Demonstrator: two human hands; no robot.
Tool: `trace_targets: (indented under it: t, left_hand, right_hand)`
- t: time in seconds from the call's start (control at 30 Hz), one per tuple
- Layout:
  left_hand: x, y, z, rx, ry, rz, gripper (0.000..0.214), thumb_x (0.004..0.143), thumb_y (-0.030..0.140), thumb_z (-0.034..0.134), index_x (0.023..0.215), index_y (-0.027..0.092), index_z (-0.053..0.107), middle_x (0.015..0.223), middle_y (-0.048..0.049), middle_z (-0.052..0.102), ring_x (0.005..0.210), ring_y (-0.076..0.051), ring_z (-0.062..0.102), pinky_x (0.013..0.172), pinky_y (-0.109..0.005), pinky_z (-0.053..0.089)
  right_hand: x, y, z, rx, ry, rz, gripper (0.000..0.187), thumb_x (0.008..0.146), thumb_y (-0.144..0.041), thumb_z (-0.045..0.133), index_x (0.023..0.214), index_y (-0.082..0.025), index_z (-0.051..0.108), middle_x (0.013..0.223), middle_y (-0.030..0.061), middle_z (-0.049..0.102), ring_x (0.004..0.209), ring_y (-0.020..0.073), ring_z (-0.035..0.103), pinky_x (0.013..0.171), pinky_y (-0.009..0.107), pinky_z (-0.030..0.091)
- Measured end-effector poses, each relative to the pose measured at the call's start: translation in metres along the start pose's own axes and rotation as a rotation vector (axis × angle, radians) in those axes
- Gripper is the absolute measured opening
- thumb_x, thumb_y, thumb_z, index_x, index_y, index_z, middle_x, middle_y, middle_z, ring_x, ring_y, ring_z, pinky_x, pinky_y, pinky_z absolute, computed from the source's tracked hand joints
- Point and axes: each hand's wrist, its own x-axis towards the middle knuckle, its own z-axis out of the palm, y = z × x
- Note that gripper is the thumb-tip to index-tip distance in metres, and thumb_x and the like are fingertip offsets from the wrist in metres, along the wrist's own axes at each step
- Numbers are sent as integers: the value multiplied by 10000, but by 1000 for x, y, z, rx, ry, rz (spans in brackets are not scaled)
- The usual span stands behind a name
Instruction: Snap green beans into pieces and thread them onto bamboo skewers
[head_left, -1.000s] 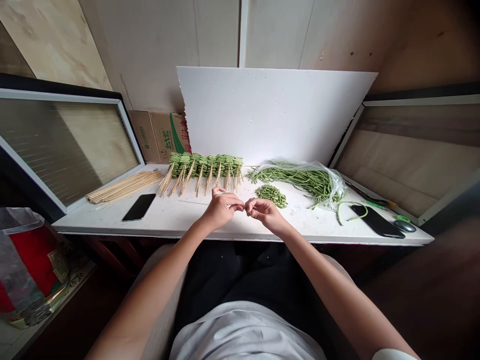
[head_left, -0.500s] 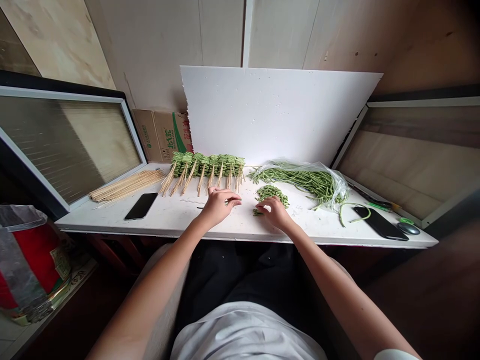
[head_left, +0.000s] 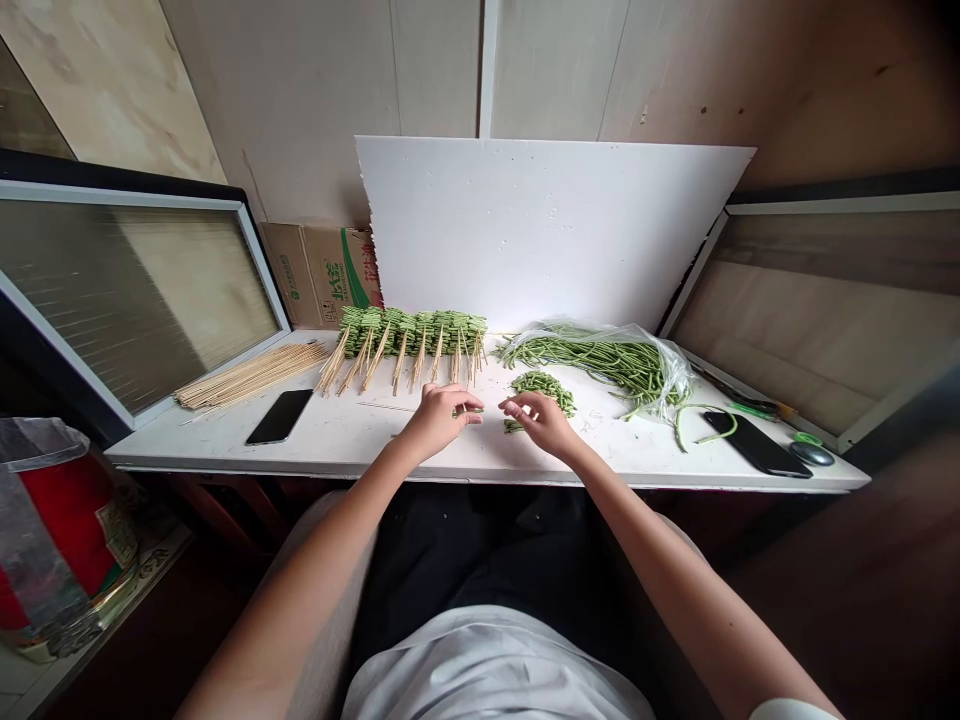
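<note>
One phone (head_left: 279, 417) lies left on the table (head_left: 345, 443); the left hand (head_left: 439, 418) holds a bean piece (head_left: 469, 410); the right hand (head_left: 541, 422), contents unclear, blocks part of the cut-bean pile (head_left: 544, 384), bagged beans (head_left: 630, 368) far right.

Pale grey top (head_left: 495, 665), pale sleeve edge (head_left: 791, 709), black trousers (head_left: 480, 560), 2 bare hands (head_left: 437, 416).

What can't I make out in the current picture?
In the head view:
Green bean in the left hand: amount hidden by its fingers.
Right hand: too small to tell if holding anything.
Cut-bean pile: partly hidden behind the right hand.
Red bag: cut by left edge.
</note>
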Motion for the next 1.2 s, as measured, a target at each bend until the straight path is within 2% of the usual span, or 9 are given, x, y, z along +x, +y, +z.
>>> trace_targets:
  t: [0.1, 0.23, 0.37, 0.47, 0.6, 0.73, 0.93, 1.07, 1.2]
  left_hand:
    - [0, 5, 3, 18, 15, 22, 168, 878, 216, 842, 1038, 251, 804, 999, -29, 795, 923, -224, 709, 1061, -441, 401]
    - [-1, 11, 6, 53, 10, 64, 164, 903, 203, 813, 1058, 249, 788, 966, -19, 791, 902, -213, 706, 1048, -433, 383]
    - [0, 13, 2, 63, 33, 82, 160, 889, 224, 842, 1037, 239, 784, 955, -21, 795, 894, -214, 707, 1020, -422, 394]
    - [1, 13, -7, 99, 54, 120, 54, 937, 264, 800, 976, 233, 780, 994, -34, 801, 923, -221, 719, 1012, -420, 413]
    - [1, 12, -17, 125, 109, 169, 42, 975, 269, 759, 982, 229, 772, 1013, -32, 801, 937, -223, 732, 961, -401, 442]
    - [1, 15, -15, 142, 104, 219, 26, 981, 233, 748, 994, 229, 771, 1004, -29, 801, 942, -222, 739, 937, -394, 447]
    - [0, 20, -5, 140, 83, 274, 66, 1005, 203, 706, 980, 223, 764, 996, -26, 802, 924, -209, 727, 903, -382, 423]
    - [-2, 22, -2, 157, 38, 276, 181, 995, 112, 655, 894, 215, 763, 924, -10, 801, 860, -190, 711, 936, -401, 391]
    - [-2, 25, -3, 156, 38, 277, 281, 943, 26, 620, 821, 229, 771, 858, 18, 802, 782, -164, 692, 963, -425, 352]
  right_hand:
    - [-3, -28, 1, 141, -82, -19, 415, 1002, -586, 633, 994, -211, 810, 1036, 98, 808, 902, 239, 710, 726, 337, 527]
    - [-6, -44, 4, 183, -61, -79, 352, 969, -562, 699, 958, -227, 806, 980, 72, 810, 895, 221, 701, 724, 323, 518]
    - [-5, -41, 3, 173, 11, -87, 331, 968, -543, 708, 931, -227, 800, 958, 76, 808, 883, 223, 688, 717, 334, 513]
    - [-3, -38, 0, 187, 88, -73, 347, 960, -558, 714, 923, -224, 799, 930, 82, 799, 877, 231, 690, 713, 348, 521]
    - [-4, -37, -1, 189, 153, -69, 347, 951, -567, 728, 940, -226, 794, 959, 90, 791, 881, 235, 688, 716, 361, 538]
    - [-5, -43, 3, 193, 173, -149, 305, 936, -518, 777, 1087, -253, 785, 1021, 82, 784, 938, 241, 688, 754, 371, 544]
    - [-6, -47, 4, 93, 191, -274, 92, 996, -309, 725, 932, -249, 752, 873, 64, 741, 883, 244, 580, 742, 372, 488]
    - [-8, -48, 8, 94, 157, -285, 173, 961, -109, 647, 883, -238, 731, 848, 53, 728, 881, 244, 552, 796, 384, 469]
    - [-9, -47, 12, 180, 126, -250, 165, 946, -133, 662, 847, -241, 736, 830, 48, 732, 919, 251, 577, 856, 402, 471]
